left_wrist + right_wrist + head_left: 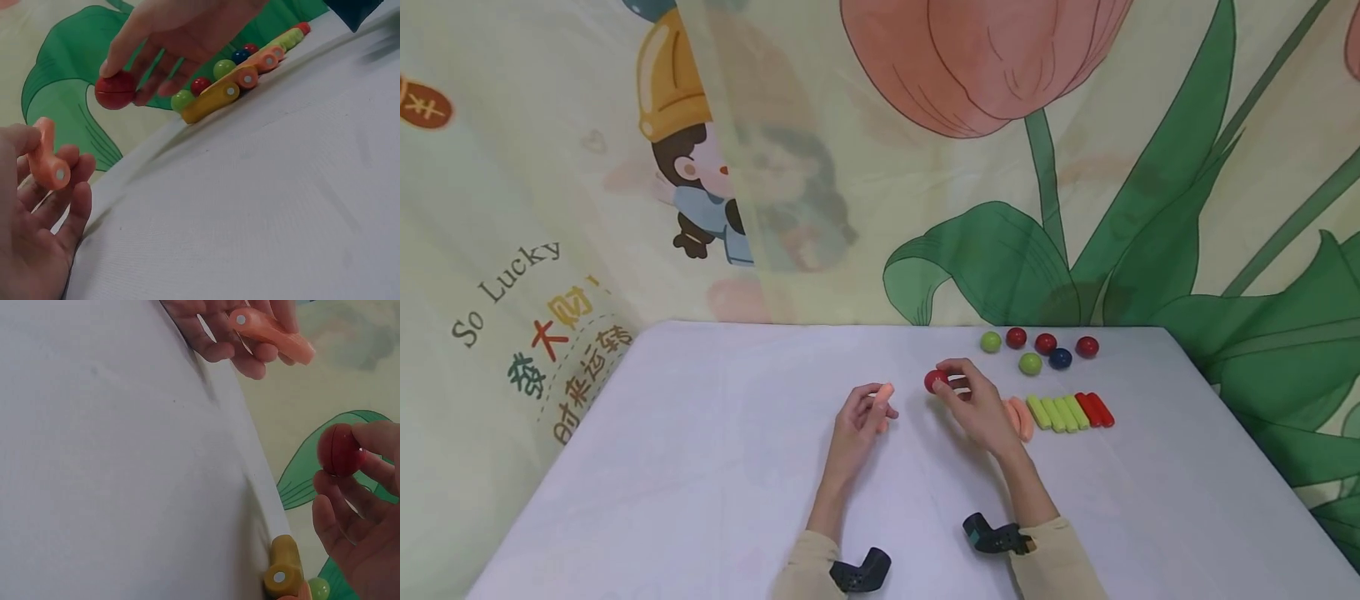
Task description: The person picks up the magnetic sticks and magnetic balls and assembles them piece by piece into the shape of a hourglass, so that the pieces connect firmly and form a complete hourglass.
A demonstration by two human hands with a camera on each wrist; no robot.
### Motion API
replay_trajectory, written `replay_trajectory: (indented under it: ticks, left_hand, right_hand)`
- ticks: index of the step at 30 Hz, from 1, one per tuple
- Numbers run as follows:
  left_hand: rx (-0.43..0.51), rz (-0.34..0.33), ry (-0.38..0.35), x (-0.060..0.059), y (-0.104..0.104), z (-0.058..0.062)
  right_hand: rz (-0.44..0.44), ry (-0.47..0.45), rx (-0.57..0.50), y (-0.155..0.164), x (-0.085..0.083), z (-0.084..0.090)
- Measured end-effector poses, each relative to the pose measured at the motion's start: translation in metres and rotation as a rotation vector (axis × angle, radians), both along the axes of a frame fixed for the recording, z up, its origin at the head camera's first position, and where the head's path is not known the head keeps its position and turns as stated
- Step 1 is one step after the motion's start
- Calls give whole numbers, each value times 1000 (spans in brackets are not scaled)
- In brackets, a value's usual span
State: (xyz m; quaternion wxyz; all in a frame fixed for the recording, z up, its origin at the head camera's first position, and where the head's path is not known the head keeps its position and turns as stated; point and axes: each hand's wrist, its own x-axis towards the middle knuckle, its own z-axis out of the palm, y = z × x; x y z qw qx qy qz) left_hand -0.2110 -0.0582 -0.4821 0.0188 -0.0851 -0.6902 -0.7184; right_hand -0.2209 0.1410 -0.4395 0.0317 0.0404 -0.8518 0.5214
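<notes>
My left hand [852,427] pinches a peach-coloured curved magnetic stick [47,153] between thumb and fingers, raised over the white table. A round silver magnet shows at one end of the stick in both wrist views. To its right, my right hand [983,414] holds a red ball [340,450] at the fingertips. A thin seam runs around this ball. The ball and the stick are apart, with a gap between the two hands. Beside the right hand lie peach sticks [1021,418], partly covered by it in the head view.
Light green sticks [1058,413] and red sticks [1095,409] continue the row rightward. A yellow stick [209,103] lies at its near end in the left wrist view. Behind are green balls [990,342], red balls [1087,347] and a blue ball [1060,358]. A printed cloth [805,292] hangs behind the table.
</notes>
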Motion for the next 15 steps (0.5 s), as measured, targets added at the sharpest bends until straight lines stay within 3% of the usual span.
replay_trajectory:
  ticks: [3,10,15]
  left_hand:
    - [-10,7,-19,-1,1,1]
    - [-19,-9,27,-3,3,1]
    - [-179,136,91,0,-1,-1]
  right_hand:
    - [17,-7,12,-4,-1,1]
    - [24,2,27,-10,1,-1]
    - [44,-13,16,-15,1,-3]
